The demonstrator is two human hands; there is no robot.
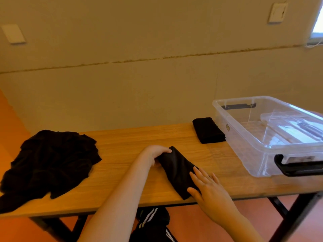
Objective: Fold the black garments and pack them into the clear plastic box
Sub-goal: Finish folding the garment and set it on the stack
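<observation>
1. The left hand (153,153) has its fingers curled over the far end of a long black cloth (176,170), holding it.
2. The right hand (208,187) lies flat on the near end of the cloth, fingers straight and spread, pressing it down.
3. The cloth is soft and dark, folded into a long strip. It lies slanted near the front edge of the table (131,142).
4. A pile (50,163) of crumpled black clothes sits on the left end of the table, with part of it hanging over the front edge.
5. A neat folded stack (208,130) of black cloth lies at the back, just beside the box (244,142).
6. The box is clear, shiny plastic with black handles. It sits on the right end of the table with no clothes in it. A clear flat piece leans inside.
7. The table top is light wood with long grain lines and dark legs.
8. The wall (139,84) is plain tan with a thin rough line across it. The floor (14,119) is orange.
9. A small label (227,127) is on the box. It is too small to read.
</observation>
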